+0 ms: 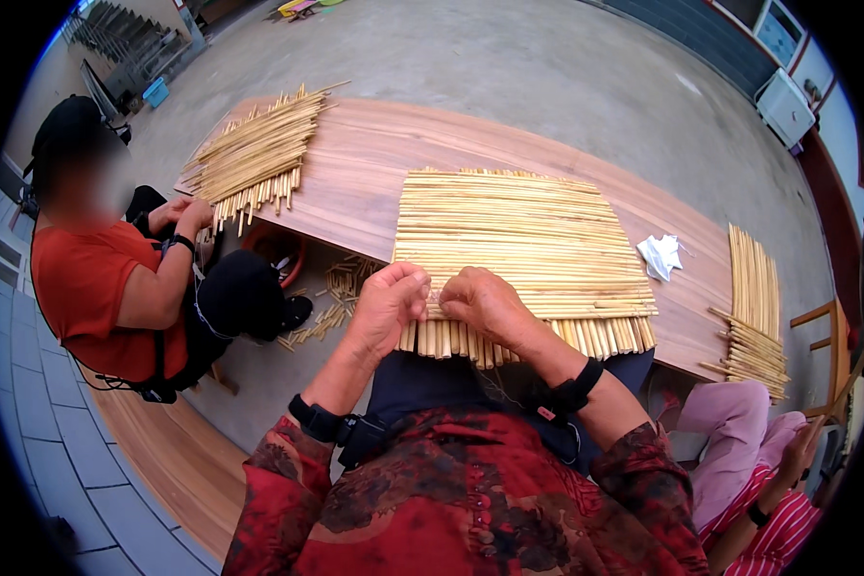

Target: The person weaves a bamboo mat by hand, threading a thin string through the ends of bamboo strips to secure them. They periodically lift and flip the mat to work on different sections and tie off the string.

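A mat of pale yellow reed stalks lies on the wooden table in front of me, its stalks running left to right. Along its near edge, a row of cut stalk ends points toward my lap. At the mat's near left corner, my left hand is closed, thumb and fingertips pinched together. My right hand rests just beside it over the near edge, fingers curled inward. Whatever lies between the fingertips of either hand is too small or hidden to make out. Both wrists wear black bands.
A loose reed pile covers the far left of the table, where a person in red sits. Crumpled white paper or cloth and a reed bundle lie right, near another seated person. Cut pieces litter the floor.
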{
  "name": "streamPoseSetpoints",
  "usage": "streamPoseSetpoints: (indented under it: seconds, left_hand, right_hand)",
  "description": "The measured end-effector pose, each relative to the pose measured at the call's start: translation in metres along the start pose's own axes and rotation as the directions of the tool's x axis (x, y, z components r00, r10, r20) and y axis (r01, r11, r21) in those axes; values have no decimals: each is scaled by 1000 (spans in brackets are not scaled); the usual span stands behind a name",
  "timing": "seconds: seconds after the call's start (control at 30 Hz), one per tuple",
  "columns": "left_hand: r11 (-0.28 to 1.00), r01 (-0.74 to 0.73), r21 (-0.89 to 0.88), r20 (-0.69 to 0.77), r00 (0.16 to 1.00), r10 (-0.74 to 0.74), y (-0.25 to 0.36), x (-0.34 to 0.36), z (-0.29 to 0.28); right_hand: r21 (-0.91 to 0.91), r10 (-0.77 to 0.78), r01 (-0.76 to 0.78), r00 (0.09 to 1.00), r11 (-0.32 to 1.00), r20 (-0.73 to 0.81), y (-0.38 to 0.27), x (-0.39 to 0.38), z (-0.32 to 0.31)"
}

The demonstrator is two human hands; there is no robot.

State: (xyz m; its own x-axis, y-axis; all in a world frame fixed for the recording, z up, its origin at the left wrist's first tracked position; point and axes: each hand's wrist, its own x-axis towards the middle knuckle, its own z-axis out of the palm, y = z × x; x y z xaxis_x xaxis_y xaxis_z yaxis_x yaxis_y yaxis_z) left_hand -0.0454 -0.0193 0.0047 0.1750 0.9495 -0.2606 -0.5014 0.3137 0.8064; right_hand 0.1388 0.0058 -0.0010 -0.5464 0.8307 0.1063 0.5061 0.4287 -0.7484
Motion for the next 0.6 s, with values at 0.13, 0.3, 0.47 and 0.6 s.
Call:
streamPoseSetpoints:
  seconds: [0.13,0.3,0.47,0.6]
  left_hand:
    - [995,49,83,2,999,-50,1,0,0]
    - [906,89,413,0,995,-98,5,3,6]
    - [649,72,757,3,994,-114,-1,8,10]
    - [528,-54,847,70,998,-10,-5,16,9]
  right_hand:
    - [259,228,-235,972,937,57,9,6,-10]
    - [377,248,-256,966,890,72,23,7,-5]
    - [593,262,-268,960,759,98,29,7,0]
    - [716,335,-342,929,608,159,24,1,-10]
